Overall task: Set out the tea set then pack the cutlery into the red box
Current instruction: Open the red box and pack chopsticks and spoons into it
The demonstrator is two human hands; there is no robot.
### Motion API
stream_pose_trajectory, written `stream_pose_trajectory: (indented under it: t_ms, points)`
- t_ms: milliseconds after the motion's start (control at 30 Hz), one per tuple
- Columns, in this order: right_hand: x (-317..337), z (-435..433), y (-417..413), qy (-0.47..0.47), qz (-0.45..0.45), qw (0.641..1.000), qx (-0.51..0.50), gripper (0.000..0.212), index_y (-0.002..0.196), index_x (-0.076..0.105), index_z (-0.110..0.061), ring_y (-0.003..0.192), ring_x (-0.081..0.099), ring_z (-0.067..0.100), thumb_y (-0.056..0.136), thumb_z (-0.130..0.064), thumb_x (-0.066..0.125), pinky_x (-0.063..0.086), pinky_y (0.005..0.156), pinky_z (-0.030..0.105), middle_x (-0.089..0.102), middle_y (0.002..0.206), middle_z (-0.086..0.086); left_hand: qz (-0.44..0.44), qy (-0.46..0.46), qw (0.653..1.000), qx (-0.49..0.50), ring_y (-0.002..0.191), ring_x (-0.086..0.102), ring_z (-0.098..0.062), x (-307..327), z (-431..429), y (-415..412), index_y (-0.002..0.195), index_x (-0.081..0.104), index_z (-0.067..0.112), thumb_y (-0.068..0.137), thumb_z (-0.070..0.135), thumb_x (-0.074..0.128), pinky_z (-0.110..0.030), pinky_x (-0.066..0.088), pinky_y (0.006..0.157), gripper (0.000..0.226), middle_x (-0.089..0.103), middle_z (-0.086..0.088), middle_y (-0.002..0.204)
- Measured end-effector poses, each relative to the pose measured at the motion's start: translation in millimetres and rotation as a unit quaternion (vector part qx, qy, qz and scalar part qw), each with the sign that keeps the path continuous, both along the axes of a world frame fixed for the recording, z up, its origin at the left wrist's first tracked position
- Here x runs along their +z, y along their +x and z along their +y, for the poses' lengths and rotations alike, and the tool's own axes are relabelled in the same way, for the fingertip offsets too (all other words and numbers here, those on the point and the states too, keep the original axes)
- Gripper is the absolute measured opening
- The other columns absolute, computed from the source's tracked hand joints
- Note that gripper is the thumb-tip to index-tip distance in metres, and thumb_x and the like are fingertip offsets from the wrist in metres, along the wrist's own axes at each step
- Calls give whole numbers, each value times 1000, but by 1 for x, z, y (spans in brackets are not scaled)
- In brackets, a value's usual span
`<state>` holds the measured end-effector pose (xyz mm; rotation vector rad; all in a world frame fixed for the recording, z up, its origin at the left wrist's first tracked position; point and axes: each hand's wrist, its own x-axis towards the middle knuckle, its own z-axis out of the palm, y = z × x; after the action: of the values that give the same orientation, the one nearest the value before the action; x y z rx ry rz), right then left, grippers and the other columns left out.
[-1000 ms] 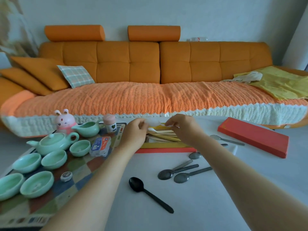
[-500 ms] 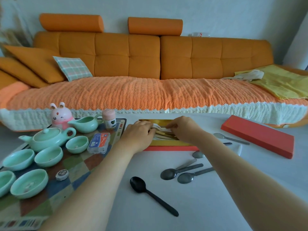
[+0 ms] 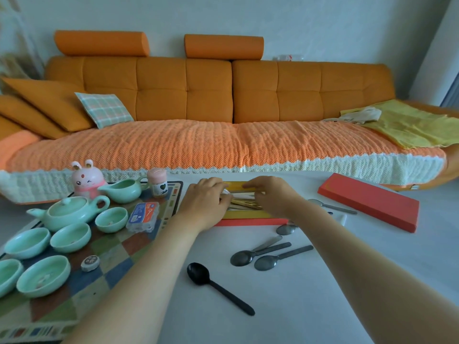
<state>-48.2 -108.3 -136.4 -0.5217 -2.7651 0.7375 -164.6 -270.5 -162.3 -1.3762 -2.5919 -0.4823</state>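
The left hand (image 3: 206,202) and right hand (image 3: 270,194) rested with bent fingers on pale cutlery (image 3: 244,194) inside the red box (image 3: 248,222); whether they gripped it was unclear; spoons (image 3: 242,256) lay just nearer; the tea set (image 3: 69,212) stood left.

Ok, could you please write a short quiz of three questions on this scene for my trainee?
1. True or false: the green teapot stands on the chequered mat.
2. What colour is the spoon nearest the camera? A black, B pink, C green.
3. Fill in: the left hand and the right hand both reach into the open red ____.
Key: 1 true; 2 A; 3 box.
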Motion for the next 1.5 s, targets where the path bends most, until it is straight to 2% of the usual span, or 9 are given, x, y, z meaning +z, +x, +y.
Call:
stream_pose_trajectory:
  t_ms: [133,267,333,567,800,967,1133,1300,1500]
  points:
    - [9,13,25,1,57,998,-30,41,105,71,-27,52,50,12,91,-2,41,40,47,20,64,97,-3,-4,66,997,-35,123,43,-16,8,17,27,132,57,22,102,37,41,-35,35,102,37,52,6,131]
    - [11,27,64,8,59,997,-53,39,93,73,-23,72,58,5,89,0,42,46,64,18,65,106,-7,3,114,991,-72,109,49,-15,13,36,64,115,63,19,99,30,48,-28,40,85,24,55,5,115]
    - [7,33,85,22,40,997,-63,41,91,73,-25,80,63,12,88,0,41,53,70,28,66,105,-8,-6,120,988,-95,104,51,-15,13,44,83,110,63,18,98,24,49,-26,38,79,19,56,5,112]
    - [-3,58,146,126,-107,985,-51,64,110,71,-36,107,54,12,82,11,38,42,82,22,59,114,-15,-73,56,984,-155,102,54,-14,7,64,142,112,62,25,94,26,53,-32,48,78,20,55,8,113]
    - [-9,56,156,168,-118,979,-9,27,103,74,-36,110,56,13,93,-17,59,43,93,30,68,113,-14,-131,-5,975,-179,103,55,-11,-1,68,158,119,60,30,89,40,63,-24,48,77,31,56,11,120]
    - [-10,49,141,83,-71,994,4,23,111,74,-29,97,59,11,95,-19,60,43,80,25,67,107,-11,-188,60,970,-141,94,60,-10,0,58,142,116,63,30,97,31,56,-25,47,71,20,64,9,109]
    - [-7,34,117,17,40,999,2,23,112,72,-22,91,63,10,91,-15,68,53,83,26,69,107,-6,-244,167,953,-69,94,57,-7,13,48,112,113,64,30,101,29,49,-19,41,69,19,62,12,104]
    - [-4,14,82,48,129,991,-1,26,114,71,-22,90,59,15,94,-9,61,50,81,29,61,105,-4,-287,267,920,14,97,61,-12,26,28,75,109,67,27,98,28,55,-27,48,81,17,66,8,102]
    - [-10,-2,28,98,122,987,22,30,123,69,-19,93,56,20,98,-11,54,38,76,26,58,98,-3,-261,300,914,80,95,58,-9,23,6,38,105,66,26,98,26,54,-20,42,70,15,62,12,102]
